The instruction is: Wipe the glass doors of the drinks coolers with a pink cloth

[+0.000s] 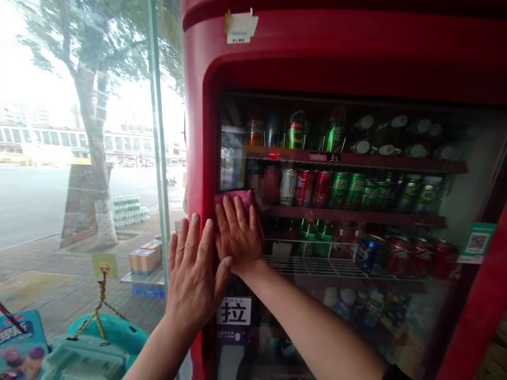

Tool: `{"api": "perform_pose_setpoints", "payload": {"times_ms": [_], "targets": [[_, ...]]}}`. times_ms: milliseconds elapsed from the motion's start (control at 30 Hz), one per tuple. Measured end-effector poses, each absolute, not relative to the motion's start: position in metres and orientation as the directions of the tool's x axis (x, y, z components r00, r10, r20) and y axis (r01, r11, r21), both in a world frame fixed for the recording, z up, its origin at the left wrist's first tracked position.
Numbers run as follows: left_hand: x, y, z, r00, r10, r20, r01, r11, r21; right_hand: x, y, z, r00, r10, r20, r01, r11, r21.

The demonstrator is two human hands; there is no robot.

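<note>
Left hand [194, 269] lies open against the frame of a red drinks cooler [336, 37], right hand [237, 235] spread flat over a pink cloth [241, 200] on its glass door [439, 327], with cans [338, 190] shelved behind the glass, just right of that hand.

Left hand [194, 272]: bare, nails trimmed short, as far as I can make out from here
Right hand [237, 237]: bare too, same short nails
Left forearm [158, 354]: bare, no sleeve in my view
Right forearm [317, 332]: bare
Black band [396, 373]: on the right arm, cut off by the frame's bottom edge; I can't tell whether it's a watch strap or a cuff
</note>
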State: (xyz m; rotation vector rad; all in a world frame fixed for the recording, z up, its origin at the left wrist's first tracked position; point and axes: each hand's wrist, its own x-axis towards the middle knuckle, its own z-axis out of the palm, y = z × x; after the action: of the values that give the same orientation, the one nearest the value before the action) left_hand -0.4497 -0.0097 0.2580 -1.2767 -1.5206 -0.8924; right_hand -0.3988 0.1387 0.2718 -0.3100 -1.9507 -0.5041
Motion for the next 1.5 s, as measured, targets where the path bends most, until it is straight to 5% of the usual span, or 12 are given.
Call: {"api": "perform_pose_setpoints", "payload": {"times_ms": [167,300,433,567,667,833,1000,1233,1500], "targets": [[-0.447,-0.008,0.251,-0.026,0.330,0.944,0.984,0.175,-0.034,-0.379,0.143,0.213,-0.509,-0.151,0.847,0.362,0.855,0.370],[-0.440,-0.006,0.247,-0.010,0.347,0.938,0.987,0.153,-0.046,-0.346,0.165,0.218,-0.522,-0.155,0.839,0.386,0.834,0.394],[-0.435,-0.012,0.240,0.011,0.355,0.935,0.989,0.133,-0.062,-0.289,0.204,0.245,-0.256,-0.052,0.965,0.600,0.775,0.201],[-0.431,-0.014,0.231,-0.002,0.377,0.926,0.994,0.105,-0.040,-0.269,0.220,0.262,0.045,0.126,0.991,0.723,0.680,-0.119],[-0.428,-0.010,0.227,-0.018,0.386,0.922,0.998,0.069,-0.009,-0.300,0.198,0.258,0.090,0.211,0.973,0.730,0.651,-0.208],[-0.421,0.007,0.230,-0.024,0.385,0.923,0.999,0.036,0.011,-0.353,0.159,0.242,-0.500,0.007,0.866,0.546,0.778,0.309],[-0.407,0.022,0.231,-0.059,0.398,0.916,0.997,0.071,0.034,-0.323,0.171,0.247,-0.540,-0.139,0.830,0.498,0.742,0.448],[-0.376,0.053,0.229,-0.054,0.417,0.907,0.997,0.069,0.027,-0.205,0.253,0.255,-0.370,0.053,0.927,0.638,0.740,0.212],[-0.346,0.087,0.227,-0.055,0.417,0.907,0.998,0.026,0.048,-0.135,0.300,0.252,0.196,0.206,0.959,0.751,0.598,-0.282]]}}
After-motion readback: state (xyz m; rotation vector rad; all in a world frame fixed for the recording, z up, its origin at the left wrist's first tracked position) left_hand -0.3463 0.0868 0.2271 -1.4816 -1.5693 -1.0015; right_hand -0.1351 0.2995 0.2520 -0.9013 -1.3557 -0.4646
